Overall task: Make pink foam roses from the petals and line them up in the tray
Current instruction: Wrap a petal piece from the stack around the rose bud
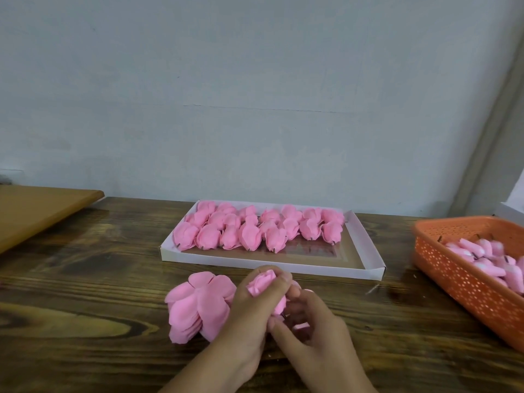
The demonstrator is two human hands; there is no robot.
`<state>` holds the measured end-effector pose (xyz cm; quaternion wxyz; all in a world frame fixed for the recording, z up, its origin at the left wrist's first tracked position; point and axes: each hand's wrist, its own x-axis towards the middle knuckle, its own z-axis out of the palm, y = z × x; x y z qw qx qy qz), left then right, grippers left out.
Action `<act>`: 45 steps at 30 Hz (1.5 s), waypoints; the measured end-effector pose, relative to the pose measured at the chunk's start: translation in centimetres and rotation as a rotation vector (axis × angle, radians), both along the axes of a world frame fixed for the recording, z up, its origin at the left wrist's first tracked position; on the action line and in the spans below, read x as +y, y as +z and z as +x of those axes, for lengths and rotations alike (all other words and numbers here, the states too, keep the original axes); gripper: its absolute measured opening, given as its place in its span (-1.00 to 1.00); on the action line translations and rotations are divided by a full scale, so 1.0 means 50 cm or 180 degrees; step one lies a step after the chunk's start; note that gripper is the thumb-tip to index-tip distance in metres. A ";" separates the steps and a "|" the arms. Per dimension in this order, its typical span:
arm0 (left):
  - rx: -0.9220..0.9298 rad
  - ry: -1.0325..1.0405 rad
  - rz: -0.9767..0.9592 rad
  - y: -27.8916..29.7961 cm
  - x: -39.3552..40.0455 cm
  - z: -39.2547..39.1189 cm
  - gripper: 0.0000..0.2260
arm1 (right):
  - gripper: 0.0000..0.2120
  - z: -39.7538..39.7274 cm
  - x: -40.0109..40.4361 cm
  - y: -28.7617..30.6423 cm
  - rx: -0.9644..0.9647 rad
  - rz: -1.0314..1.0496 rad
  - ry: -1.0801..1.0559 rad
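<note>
Bud [262, 282] pinched in left hand [249, 310], fingers curled round it, just in front of tray [371, 272]. Right hand [309, 321] under bud, fingers curled on its base, likely wrapping petal. Petal stack [198, 304] left of hands, touching left hand. Rose rows [255, 229] filling back of tray; front strip bare. Basket [465, 282] right of tray, holding pink pieces. Advice: keep base pinch tight, wrap petal snug, overlap evenly, avoid crushing foam, then set in front strip.
</note>
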<state>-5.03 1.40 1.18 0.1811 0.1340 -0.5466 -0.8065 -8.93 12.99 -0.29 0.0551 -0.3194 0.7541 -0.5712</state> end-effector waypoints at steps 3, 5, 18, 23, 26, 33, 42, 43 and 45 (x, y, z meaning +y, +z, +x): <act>-0.0055 -0.0051 0.0081 -0.002 0.008 0.002 -0.75 | -0.57 0.006 -0.006 0.000 0.0262 -0.0109 -0.0305; -0.0058 -0.0025 0.0252 -0.002 0.014 0.001 -0.61 | -0.52 0.006 -0.009 -0.003 0.0370 -0.0247 -0.0540; -0.0094 -0.0063 0.0545 -0.008 0.008 -0.003 -0.64 | -0.77 -0.004 -0.011 0.000 -0.0590 -0.0594 -0.0076; -0.0074 -0.0163 0.0592 -0.002 0.001 -0.004 -0.65 | -0.94 -0.012 -0.014 0.007 -0.2259 -0.1255 0.0354; -0.0026 -0.0195 0.0663 0.001 -0.005 -0.003 -0.64 | -0.84 -0.017 -0.014 0.007 -0.3294 -0.1487 0.0905; -0.0203 0.0163 0.0613 0.000 0.000 -0.009 -0.66 | -0.95 0.001 -0.014 -0.002 -0.1301 -0.0298 0.0097; -0.0232 -0.0023 0.0512 -0.007 0.000 -0.010 -0.61 | -0.86 -0.007 -0.016 0.009 -0.2337 -0.0684 0.0572; -0.0210 -0.0032 0.0579 -0.007 -0.003 -0.009 -0.61 | -0.86 -0.007 -0.017 0.012 -0.2750 -0.0792 0.0726; -0.0166 -0.0028 0.0640 -0.007 -0.006 -0.008 -0.60 | -0.86 -0.010 -0.015 0.013 -0.3064 -0.0820 0.0900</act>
